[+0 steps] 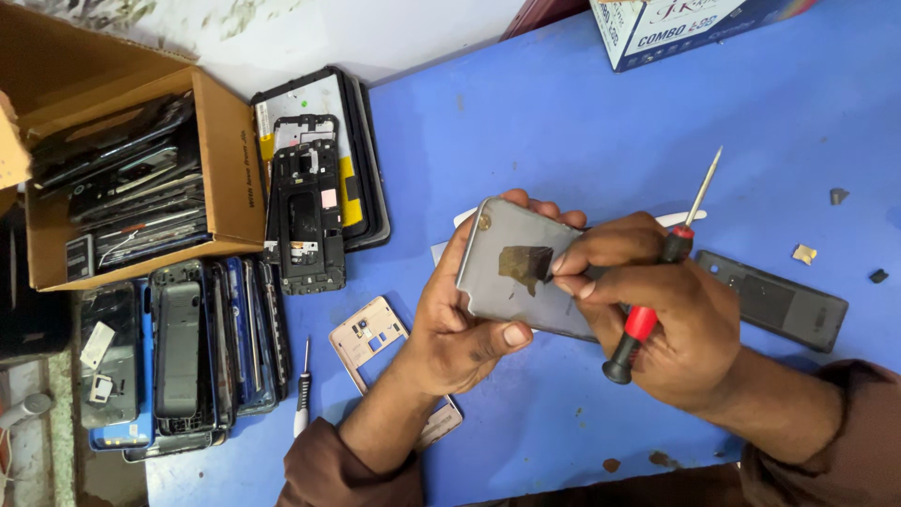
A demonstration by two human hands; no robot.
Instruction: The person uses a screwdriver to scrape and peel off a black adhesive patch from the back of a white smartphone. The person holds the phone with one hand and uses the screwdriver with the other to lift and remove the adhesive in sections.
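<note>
Left hand [460,329] clasps the grey phone back cover [521,277] by its edges above the blue table [563,122]; right hand [657,310] grips a red-handled screwdriver [662,282], fingertips pinching the cover's dark sticker [526,265]; thin, light, probably bendable

A blue bench [582,122] fills most of the view, its surface scuffed and dotted with small scraps. Along its far edge runs a pale, stained wall [310,28]. At the far left the bench ends, and a grey, worn surface [38,451] shows below its edge. The light is even and bright, with soft shadows.
</note>
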